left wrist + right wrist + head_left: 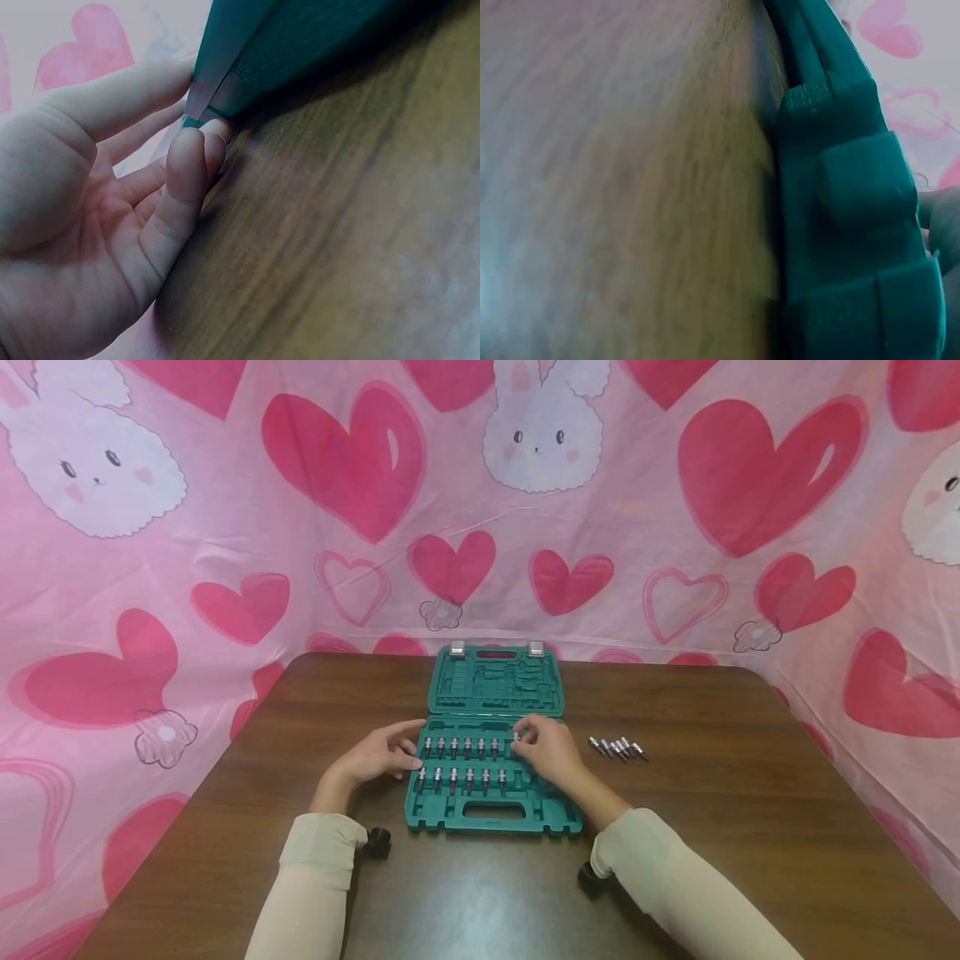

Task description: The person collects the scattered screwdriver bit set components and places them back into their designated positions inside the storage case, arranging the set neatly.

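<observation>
A green tool case (495, 810) lies unfolded on the table, its lid (495, 681) laid back on the far side. Two rows of silver bit sockets (467, 747) sit in its slots. At the right end of the far row, my right hand (551, 747) pinches another bit socket (515, 737) between thumb and fingertips, close over the tray. My left hand (375, 753) rests against the case's left edge, index finger and thumb reaching onto the rim. In the left wrist view, the left hand's fingers (187, 161) lie loosely bent by the case's side wall (232, 56).
A small group of loose bit sockets (618, 748) lies on the brown wooden table (705, 827), right of the case. A pink curtain (630, 510) with hearts and rabbits hangs behind the table and along both sides. In the right wrist view, the case's notched front edge (855, 247) fills the right part.
</observation>
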The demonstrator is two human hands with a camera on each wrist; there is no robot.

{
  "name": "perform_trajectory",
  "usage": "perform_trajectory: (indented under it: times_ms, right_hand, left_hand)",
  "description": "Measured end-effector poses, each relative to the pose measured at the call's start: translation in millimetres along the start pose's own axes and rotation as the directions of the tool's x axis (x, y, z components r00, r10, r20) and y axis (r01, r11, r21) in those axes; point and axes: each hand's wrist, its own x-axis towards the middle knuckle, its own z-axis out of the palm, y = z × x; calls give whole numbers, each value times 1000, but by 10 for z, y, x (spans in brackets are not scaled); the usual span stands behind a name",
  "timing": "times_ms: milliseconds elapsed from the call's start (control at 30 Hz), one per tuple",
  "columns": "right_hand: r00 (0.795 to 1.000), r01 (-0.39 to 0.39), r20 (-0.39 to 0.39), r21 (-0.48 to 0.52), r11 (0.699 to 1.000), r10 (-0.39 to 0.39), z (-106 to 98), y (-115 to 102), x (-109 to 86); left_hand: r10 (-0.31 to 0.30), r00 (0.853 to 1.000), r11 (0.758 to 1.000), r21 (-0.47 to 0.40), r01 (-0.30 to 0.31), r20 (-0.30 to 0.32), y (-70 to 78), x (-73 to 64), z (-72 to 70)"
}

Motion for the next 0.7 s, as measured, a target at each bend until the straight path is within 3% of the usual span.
perform_trajectory:
  times_ms: [700]
  right_hand:
    - [1000, -11, -1, -35, 999, 11, 47, -24, 13]
  left_hand:
    - [-6, 1000, 1000, 2, 6, -2, 17, -13, -2]
